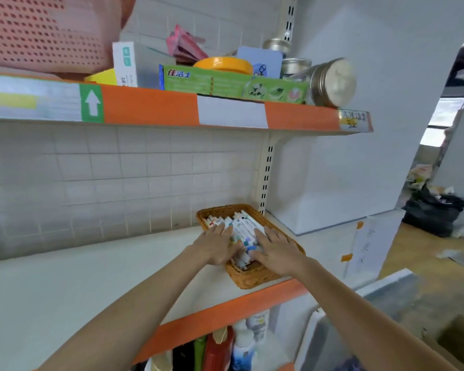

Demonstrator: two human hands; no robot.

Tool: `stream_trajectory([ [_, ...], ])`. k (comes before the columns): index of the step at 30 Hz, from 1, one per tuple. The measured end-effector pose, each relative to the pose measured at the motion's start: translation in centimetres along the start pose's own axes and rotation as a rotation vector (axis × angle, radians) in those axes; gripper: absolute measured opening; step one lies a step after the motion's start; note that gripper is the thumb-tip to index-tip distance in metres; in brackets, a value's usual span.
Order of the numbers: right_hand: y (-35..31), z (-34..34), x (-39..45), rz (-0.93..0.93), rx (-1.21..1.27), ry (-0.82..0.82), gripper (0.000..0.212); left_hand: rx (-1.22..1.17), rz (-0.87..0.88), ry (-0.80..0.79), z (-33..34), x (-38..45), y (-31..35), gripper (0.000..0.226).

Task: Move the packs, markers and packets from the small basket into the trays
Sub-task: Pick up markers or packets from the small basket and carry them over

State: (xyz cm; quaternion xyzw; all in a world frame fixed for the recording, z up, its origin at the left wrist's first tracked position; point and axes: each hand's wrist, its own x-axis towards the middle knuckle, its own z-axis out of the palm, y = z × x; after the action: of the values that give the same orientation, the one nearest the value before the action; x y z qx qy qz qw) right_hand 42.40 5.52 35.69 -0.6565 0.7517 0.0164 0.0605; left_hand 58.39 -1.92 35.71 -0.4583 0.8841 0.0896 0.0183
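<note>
Your left hand (217,246) and right hand (275,251) lie flat, fingers straight, on markers (240,227) in a wicker tray (255,277) at the shelf's (91,277) front edge. Nothing is gripped; you seem to be pressing the markers level.

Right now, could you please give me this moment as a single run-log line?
stage: arranging markers | left hand: flat on markers | right hand: flat on markers | wicker tray: on shelf edge
</note>
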Motion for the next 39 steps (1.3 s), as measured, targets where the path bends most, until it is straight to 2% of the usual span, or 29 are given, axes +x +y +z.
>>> stream_trajectory([
  [7, 1.6, -0.2, 3.3, -0.094, 0.095, -0.014, 0.067, -0.054, -0.178, 0.010, 0.6, 4.0, 0.1, 0.070],
  [11, 1.3, -0.3, 6.0, -0.127, 0.124, 0.004, 0.062, 0.044, -0.265, 0.070, -0.2, 6.1, 0.2, 0.064],
  [21, 0.6, -0.3, 11.2, -0.050, 0.044, -0.053, 0.039, 0.121, -0.370, 0.134, 0.2, 9.9, 0.2, 0.059],
  [25, 0.9, -0.2, 12.0, -0.045, 0.059, -0.021, 0.021, 0.015, -0.368, 0.167, 0.1, 10.3, 0.0, 0.047],
  [32, 1.6, -0.1, 11.3, -0.016, 0.084, 0.051, 0.028, -0.151, -0.307, 0.220, 0.4, 10.0, 0.4, 0.033],
  [39, 1.1, -0.2, 9.4, -0.015, 0.116, 0.194, 0.026, -0.253, -0.168, 0.493, -0.9, 8.0, 0.0, 0.029],
])
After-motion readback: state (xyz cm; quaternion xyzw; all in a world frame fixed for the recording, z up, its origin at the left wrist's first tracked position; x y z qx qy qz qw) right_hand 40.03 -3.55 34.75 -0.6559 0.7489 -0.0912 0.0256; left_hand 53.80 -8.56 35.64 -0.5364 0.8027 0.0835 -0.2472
